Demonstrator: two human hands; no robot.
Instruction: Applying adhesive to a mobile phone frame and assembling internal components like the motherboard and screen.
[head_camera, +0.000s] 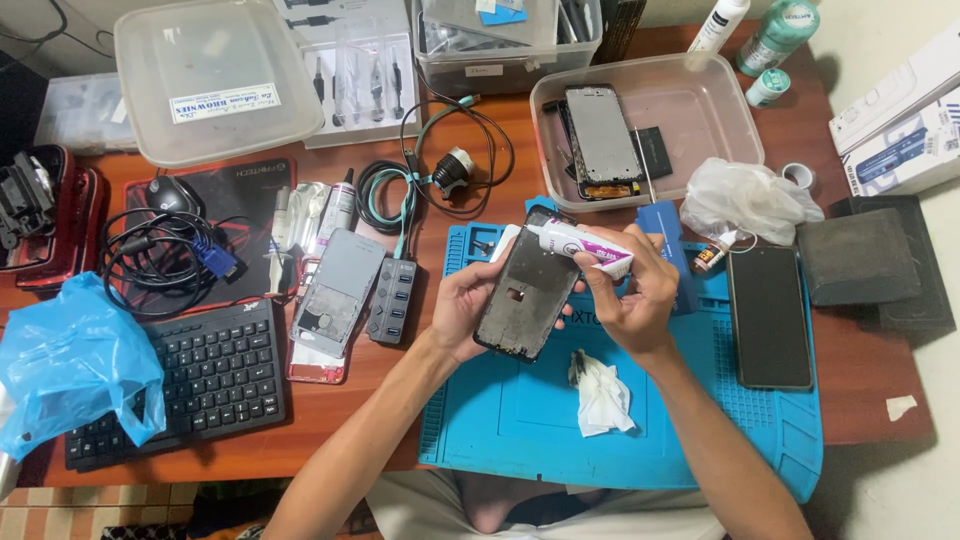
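Note:
My left hand holds a dark phone frame by its left edge, tilted above the blue work mat. In my right hand is a white tube with a purple end, its nozzle pointing left over the top corner of the frame. Both hands hover over the mat's upper middle. A crumpled white tissue lies on the mat just below them.
A black phone rests on the mat's right side. A clear tray behind holds a phone screen. A silver phone back, a hub, a keyboard, cables, a blue bag and lidded boxes lie left.

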